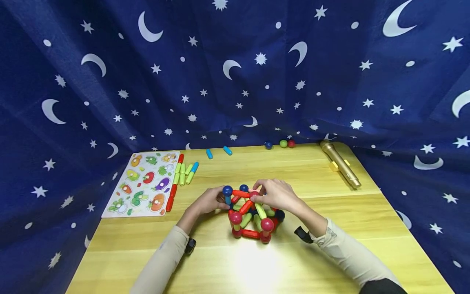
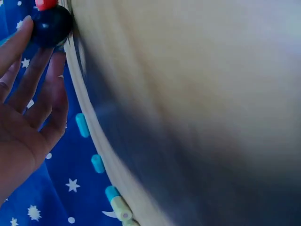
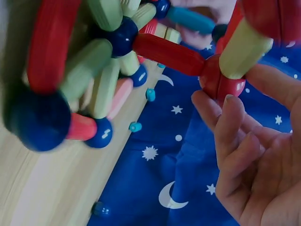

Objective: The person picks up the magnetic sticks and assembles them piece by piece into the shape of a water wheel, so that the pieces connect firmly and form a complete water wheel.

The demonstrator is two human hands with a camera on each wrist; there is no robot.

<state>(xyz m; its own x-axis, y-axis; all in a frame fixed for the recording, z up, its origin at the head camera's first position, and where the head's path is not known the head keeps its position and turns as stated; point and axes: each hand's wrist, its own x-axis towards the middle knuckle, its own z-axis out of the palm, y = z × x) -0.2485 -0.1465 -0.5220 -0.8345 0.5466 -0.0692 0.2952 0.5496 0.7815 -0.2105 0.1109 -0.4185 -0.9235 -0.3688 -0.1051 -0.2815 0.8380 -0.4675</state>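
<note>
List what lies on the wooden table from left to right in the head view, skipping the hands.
Vegetable picture puzzle board → loose green, red and blue sticks → two blue sticks → stick-and-ball structure → blue, green, red balls → gold microphone.

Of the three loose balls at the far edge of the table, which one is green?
The middle ball is green; a dark blue ball lies left of it and a red ball right.
</note>
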